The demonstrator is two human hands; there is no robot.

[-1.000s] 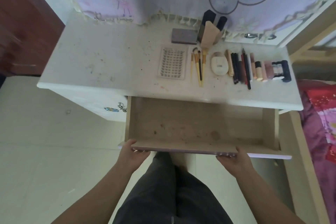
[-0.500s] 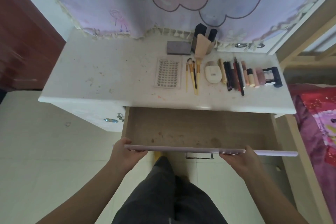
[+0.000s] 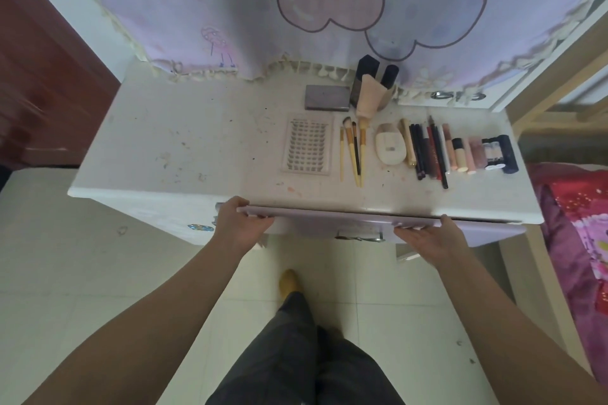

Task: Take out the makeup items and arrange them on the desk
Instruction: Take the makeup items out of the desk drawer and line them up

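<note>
- The left hand [image 3: 242,226] and right hand [image 3: 427,235] both press on the top edge of the lilac drawer front [image 3: 329,223], fingers [image 3: 255,214] curled over its lip and gripping it.
- The drawer sits almost flush under the white surface [image 3: 184,148]; only a thin dark gap shows toward the right end.
- The makeup items lie in a row on the surface: lash tray [image 3: 306,146], brushes [image 3: 353,151], white compact [image 3: 390,147], pencils [image 3: 429,151], tubes [image 3: 467,151], with a grey palette [image 3: 327,97] and upright bottles [image 3: 373,82] behind.
- To seat the drawer well, I judge an even push from both hands is needed, so it does not skew.
- Fingers should slide off the lip before it meets the surface's edge, or they may be pinched.
</note>
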